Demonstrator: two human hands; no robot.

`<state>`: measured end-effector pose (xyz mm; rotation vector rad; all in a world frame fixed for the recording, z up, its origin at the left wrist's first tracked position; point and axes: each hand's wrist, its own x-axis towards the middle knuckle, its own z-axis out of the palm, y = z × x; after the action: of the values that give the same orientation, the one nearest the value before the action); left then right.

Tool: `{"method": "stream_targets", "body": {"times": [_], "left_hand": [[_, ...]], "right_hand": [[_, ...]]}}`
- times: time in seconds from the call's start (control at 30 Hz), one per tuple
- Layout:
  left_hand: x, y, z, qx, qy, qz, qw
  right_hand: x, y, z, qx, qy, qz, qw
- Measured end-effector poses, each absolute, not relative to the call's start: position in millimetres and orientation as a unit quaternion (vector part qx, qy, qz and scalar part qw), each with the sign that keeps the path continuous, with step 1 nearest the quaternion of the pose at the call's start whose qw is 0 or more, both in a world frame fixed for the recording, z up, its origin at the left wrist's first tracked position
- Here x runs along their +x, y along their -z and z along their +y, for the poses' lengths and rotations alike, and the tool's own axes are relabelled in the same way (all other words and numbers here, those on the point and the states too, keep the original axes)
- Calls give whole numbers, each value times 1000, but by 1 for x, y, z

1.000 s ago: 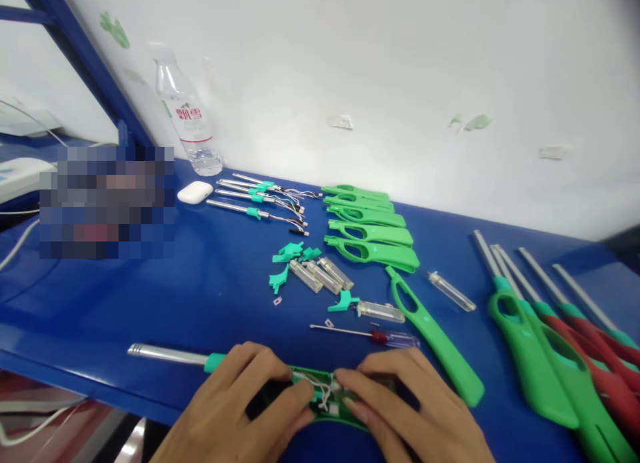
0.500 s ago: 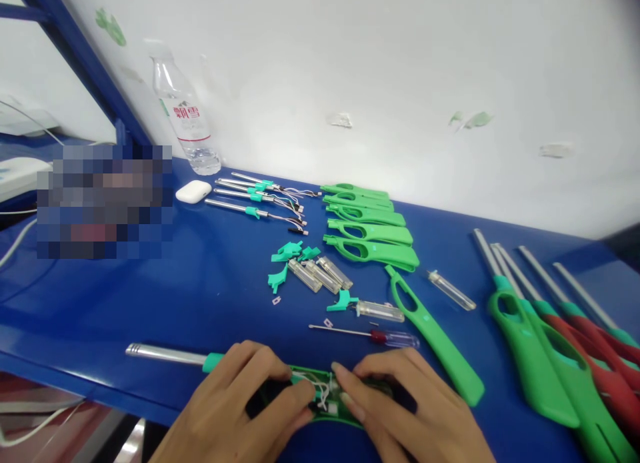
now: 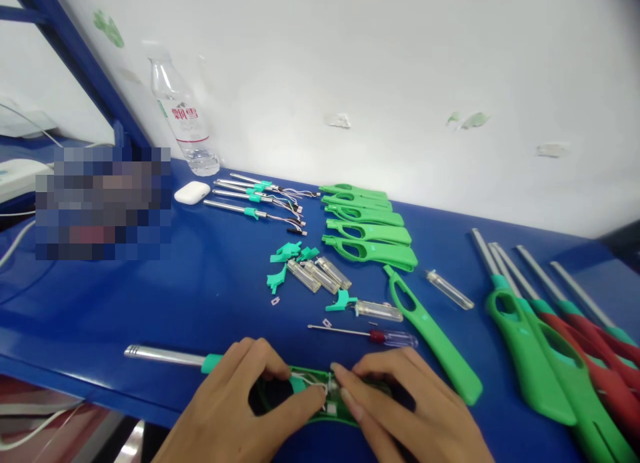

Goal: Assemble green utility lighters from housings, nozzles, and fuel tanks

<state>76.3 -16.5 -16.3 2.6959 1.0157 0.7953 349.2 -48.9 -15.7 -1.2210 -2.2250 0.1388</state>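
Note:
An opened gas lighter with a green handle shell [image 3: 345,421] lies at the front of the table, its metal tube [image 3: 165,355] pointing left. My left hand [image 3: 245,396] is closed around the shell's left part, the thumb pressing by thin white wires [image 3: 314,381] inside. My right hand [image 3: 405,399] is closed over the right part, thumb and fingertips at a clear fuel tank seated in the shell, mostly hidden by the fingers. Beyond them lie a screwdriver [image 3: 380,337] with a clear and red handle and a loose green shell half [image 3: 435,336].
Several clear fuel tanks [image 3: 303,276] and teal triggers [image 3: 277,279] lie mid-table. Behind are metal tubes with wires [image 3: 233,208] and a row of green shells [image 3: 370,233]. Finished-looking lighters [image 3: 535,356] fill the right. A water bottle [image 3: 185,116] and white case [image 3: 192,192] stand back left.
My left thumb has moved right and stretched over the wires toward the fuel tank, and the left fingers have drawn back. My right hand stays nearly where it was.

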Motion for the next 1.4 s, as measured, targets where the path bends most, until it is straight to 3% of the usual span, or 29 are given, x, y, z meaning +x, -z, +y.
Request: {"method": "stream_targets", "body": {"times": [0.77, 1.4], "left_hand": [[77, 26, -17, 910, -227, 343, 41], [83, 7, -18, 895, -266, 344, 99]], "right_hand": [[350, 14, -50, -458, -53, -838, 293], [349, 14, -50, -467, -61, -833, 291]]}}
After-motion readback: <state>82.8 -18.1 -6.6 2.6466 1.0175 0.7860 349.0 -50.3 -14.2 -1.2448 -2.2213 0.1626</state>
